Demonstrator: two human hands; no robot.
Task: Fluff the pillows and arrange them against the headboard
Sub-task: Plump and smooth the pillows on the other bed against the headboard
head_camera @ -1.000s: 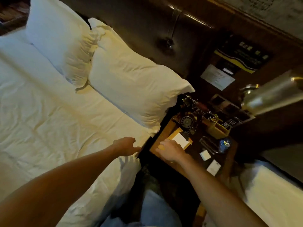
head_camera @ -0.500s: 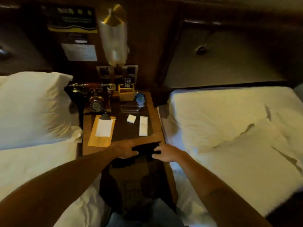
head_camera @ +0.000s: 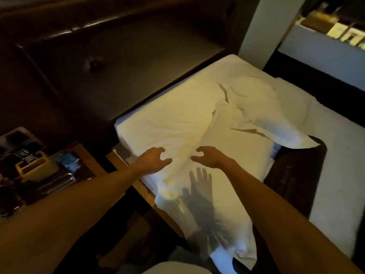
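A rumpled white pillow [head_camera: 233, 214] lies flat along the near edge of a white bed [head_camera: 167, 119]. A second crumpled pillow [head_camera: 266, 107] lies flat further right, and the two overlap. Both lie away from the dark padded headboard [head_camera: 128, 72] at the upper left. My left hand [head_camera: 153, 160] and my right hand [head_camera: 209, 157] hover side by side just above the near pillow's top end. Their fingers are curled and apart, holding nothing. Both hands cast shadows on that pillow.
A wooden nightstand [head_camera: 87, 155] stands to the left with a yellow holder [head_camera: 33, 169], a remote and small items. A reading light [head_camera: 94, 63] is set in the headboard. A dark woven cloth [head_camera: 292, 175] lies across the bed on the right.
The view has swung right, from the nightstand to this bed. Both hands have left the nightstand's front edge and now hover over the near pillow.
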